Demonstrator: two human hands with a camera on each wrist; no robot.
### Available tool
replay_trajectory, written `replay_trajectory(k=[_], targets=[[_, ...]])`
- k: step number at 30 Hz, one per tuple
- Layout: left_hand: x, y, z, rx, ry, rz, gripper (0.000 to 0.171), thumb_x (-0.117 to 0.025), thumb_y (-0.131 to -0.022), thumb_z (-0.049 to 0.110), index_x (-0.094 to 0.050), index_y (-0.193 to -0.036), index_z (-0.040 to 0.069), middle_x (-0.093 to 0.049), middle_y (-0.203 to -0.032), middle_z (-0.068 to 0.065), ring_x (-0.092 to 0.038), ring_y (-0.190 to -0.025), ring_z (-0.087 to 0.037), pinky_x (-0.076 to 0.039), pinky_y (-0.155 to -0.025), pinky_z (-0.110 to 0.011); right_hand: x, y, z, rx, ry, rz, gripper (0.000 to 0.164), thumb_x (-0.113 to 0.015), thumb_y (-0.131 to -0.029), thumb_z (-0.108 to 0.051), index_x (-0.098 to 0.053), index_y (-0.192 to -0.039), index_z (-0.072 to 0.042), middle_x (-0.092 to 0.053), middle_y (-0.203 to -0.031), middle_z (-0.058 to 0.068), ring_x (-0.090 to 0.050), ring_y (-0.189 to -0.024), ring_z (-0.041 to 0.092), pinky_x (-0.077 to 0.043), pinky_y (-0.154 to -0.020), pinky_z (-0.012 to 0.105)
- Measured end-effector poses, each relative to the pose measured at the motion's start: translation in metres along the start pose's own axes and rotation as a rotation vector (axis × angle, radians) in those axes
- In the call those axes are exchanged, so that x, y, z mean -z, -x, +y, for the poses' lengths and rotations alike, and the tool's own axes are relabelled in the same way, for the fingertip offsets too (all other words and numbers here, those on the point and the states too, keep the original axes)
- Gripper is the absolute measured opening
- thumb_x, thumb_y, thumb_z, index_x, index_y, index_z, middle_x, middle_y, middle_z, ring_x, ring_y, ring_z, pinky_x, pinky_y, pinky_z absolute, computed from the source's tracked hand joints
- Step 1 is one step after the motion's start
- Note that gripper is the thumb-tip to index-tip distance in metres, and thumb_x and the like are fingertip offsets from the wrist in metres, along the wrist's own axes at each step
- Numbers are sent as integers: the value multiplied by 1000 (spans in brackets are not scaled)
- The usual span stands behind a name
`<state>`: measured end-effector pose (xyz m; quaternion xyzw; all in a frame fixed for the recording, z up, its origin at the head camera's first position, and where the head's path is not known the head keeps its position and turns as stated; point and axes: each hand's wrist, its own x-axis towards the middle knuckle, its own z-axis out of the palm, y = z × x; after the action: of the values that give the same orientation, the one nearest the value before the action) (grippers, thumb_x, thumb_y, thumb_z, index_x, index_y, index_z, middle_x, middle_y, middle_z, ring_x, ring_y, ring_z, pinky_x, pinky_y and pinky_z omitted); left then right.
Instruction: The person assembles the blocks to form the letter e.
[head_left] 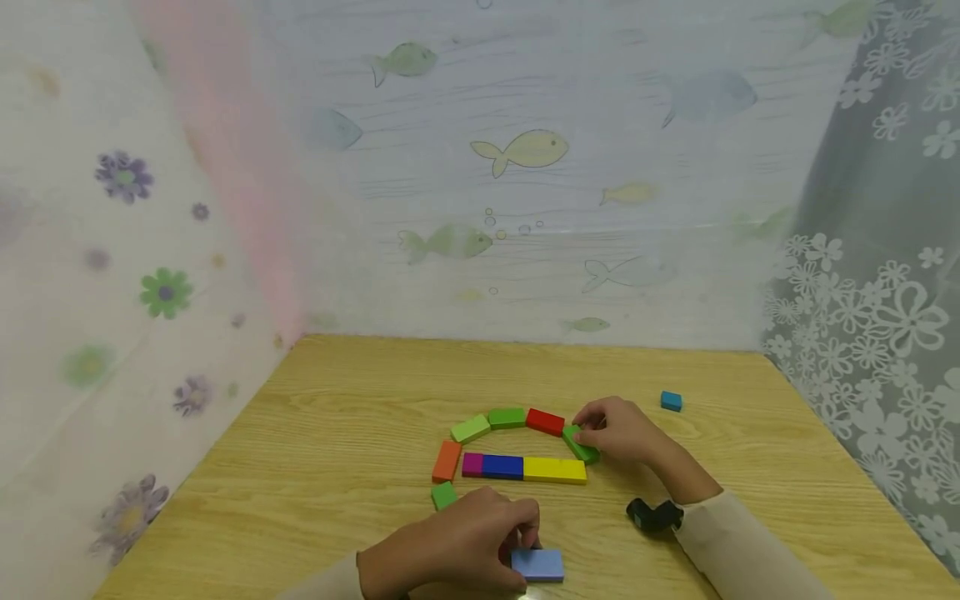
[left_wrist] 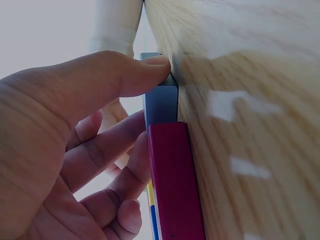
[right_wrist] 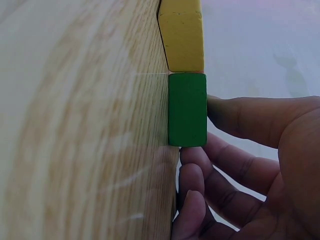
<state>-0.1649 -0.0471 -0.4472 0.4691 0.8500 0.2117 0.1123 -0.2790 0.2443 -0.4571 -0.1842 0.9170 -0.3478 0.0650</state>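
A row of coloured wooden blocks forms a curve on the table. My right hand [head_left: 618, 429] grips a green block [head_left: 580, 447] at the curve's right end, with the thumb on it and fingers at its far side. Near the front, my left hand [head_left: 472, 537] holds a light blue block [head_left: 542, 566] between thumb and fingers. In the left wrist view a magenta block [left_wrist: 174, 175] stands right up against the light blue block [left_wrist: 161, 105]; in the head view the left hand mostly hides it. A second green block [head_left: 444, 496] peeks out beside the left hand.
Inside the curve lies a straight line of purple [head_left: 472, 465], dark blue [head_left: 502, 467] and yellow [head_left: 555, 470] blocks. Orange [head_left: 447, 461], light green [head_left: 471, 428] and red [head_left: 545, 422] blocks belong to the curve. A small blue block [head_left: 671, 401] lies apart, back right.
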Motion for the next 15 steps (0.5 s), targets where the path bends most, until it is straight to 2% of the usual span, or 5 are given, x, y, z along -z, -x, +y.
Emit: replay_trajectory(k=[15], targets=[[1,-1,0,13,13,6,34,-88,-85,28,-58,-101,23,-64,-89,22,-54,-71,10,-47,-65,-10,1,0,-1,1,-5,-9,21,-76,-94,-22,-75,-111,-10,-68,-91,0,-60,-81,17,-51,-68,34]])
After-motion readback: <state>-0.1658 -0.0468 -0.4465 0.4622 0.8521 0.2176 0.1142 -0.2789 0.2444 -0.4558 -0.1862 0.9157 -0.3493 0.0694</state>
